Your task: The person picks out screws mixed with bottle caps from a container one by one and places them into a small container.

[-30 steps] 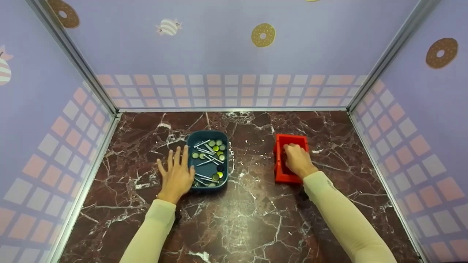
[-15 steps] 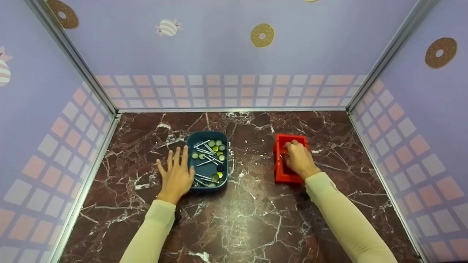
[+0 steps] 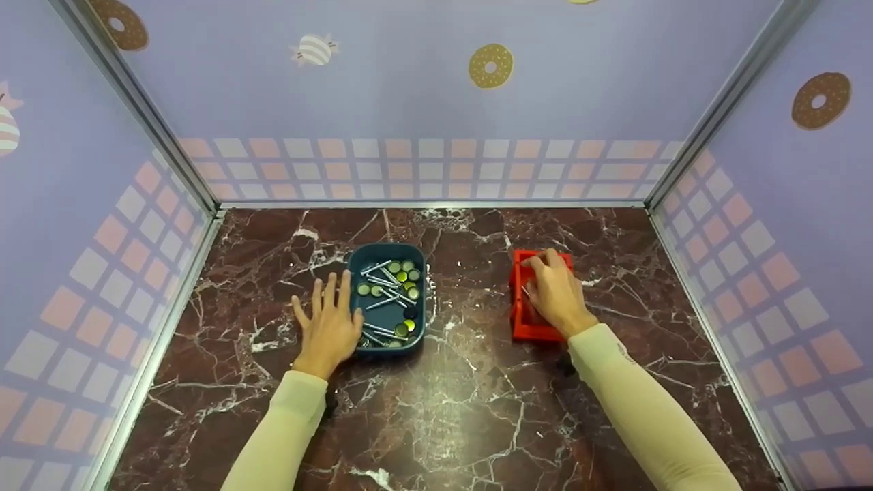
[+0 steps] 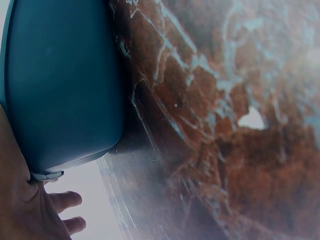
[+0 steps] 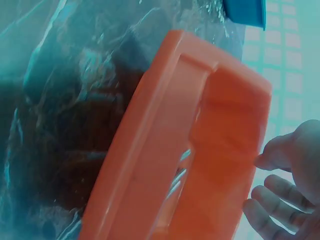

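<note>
My left hand lies with spread, straight fingers along the left side of a teal tray, its thumb at the rim. Inside the tray are several long silver screws and several round caps, mostly yellow-green. To the right, my right hand is over a red bin. The right wrist view has that hand's thumb and fingers parted at the bin's rim, nothing visible between them. Slim silver screws lie inside the bin, partly hidden by its inner edge.
Both containers stand on a dark red marbled tabletop, with a gap between them. Lilac panels enclose the back and both sides, metal strips running along their lower edges.
My right hand, curled low in the red bin a second ago, has loosened its fingers and shifted toward the bin's far rim. My left hand and the teal tray stay put.
</note>
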`<state>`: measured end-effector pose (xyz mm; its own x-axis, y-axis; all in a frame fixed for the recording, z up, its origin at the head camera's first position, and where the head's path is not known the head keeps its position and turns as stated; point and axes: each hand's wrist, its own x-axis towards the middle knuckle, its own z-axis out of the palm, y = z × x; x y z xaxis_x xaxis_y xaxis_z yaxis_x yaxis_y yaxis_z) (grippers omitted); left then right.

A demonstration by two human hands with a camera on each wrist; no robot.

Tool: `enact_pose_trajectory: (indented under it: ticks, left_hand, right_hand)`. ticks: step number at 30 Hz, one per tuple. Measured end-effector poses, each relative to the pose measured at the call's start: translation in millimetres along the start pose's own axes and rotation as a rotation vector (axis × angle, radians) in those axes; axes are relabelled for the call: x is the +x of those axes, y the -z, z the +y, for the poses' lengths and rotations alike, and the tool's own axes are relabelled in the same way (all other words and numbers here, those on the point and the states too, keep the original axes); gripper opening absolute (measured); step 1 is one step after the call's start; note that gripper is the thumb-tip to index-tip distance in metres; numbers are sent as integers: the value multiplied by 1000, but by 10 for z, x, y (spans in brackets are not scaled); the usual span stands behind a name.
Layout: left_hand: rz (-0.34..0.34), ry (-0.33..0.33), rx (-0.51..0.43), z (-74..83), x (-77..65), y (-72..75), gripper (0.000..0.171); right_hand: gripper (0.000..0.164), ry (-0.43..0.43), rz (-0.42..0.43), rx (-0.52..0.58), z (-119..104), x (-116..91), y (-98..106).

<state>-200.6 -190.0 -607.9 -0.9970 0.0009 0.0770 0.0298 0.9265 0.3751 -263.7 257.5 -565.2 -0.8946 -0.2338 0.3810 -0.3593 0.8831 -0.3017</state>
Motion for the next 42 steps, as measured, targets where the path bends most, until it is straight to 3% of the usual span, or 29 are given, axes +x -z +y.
enact_pose_trajectory:
  ticks: [13,25,42]
  left_hand:
    - [-13,1,-3,1,-2,9,82]
    - [-2,6,-9,7,-1,1,81]
    - [-11,3,-15,-4,8,-4,81]
  right_hand:
    - [34,119,52,58,-308,32,-70]
    - [41,249,23,108,-676,83,-189]
    - [37,398,-29,117,-1246,195,-473]
